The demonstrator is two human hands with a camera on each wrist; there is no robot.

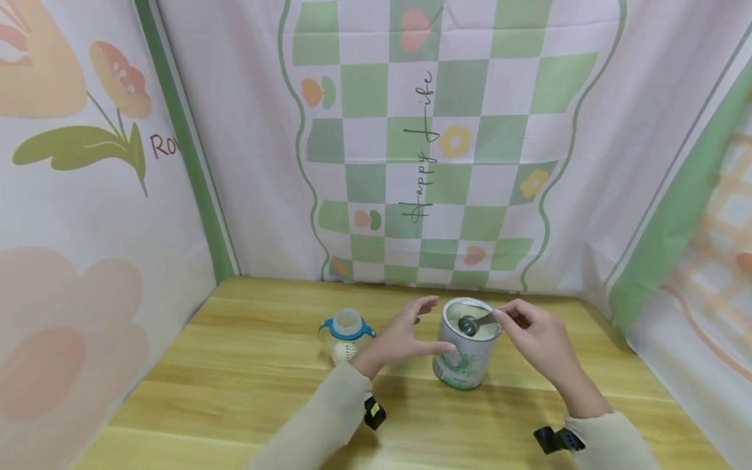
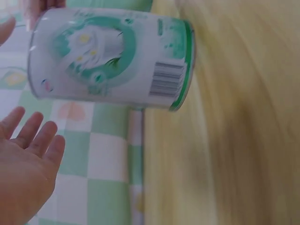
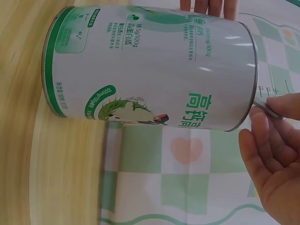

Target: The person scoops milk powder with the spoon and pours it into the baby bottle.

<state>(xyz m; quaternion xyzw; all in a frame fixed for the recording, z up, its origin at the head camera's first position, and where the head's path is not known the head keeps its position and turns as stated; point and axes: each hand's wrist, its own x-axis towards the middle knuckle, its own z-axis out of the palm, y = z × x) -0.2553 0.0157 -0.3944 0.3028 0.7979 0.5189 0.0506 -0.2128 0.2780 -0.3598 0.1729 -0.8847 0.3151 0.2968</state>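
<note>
A white and green milk powder can (image 1: pixel 462 365) stands upright on the table with its top uncovered and pale powder inside. My right hand (image 1: pixel 543 339) pinches the handle of a metal spoon (image 1: pixel 470 324), whose bowl is inside the can's mouth. In the right wrist view the spoon handle (image 3: pixel 267 108) sticks out past the rim between thumb and fingers (image 3: pixel 281 140). On the can's left side, my left hand (image 1: pixel 396 339) is held with thumb and fingers spread apart. The left wrist view shows the left hand's fingers (image 2: pixel 35 133) extended beside the can (image 2: pixel 140 56).
A small bottle (image 1: pixel 346 334) with a blue collar and clear top stands on the wooden table (image 1: pixel 247 365), left of the can and partly behind my left hand. A checked curtain (image 1: pixel 411 163) hangs along the table's back edge, with printed cloth (image 1: pixel 76 261) to the left.
</note>
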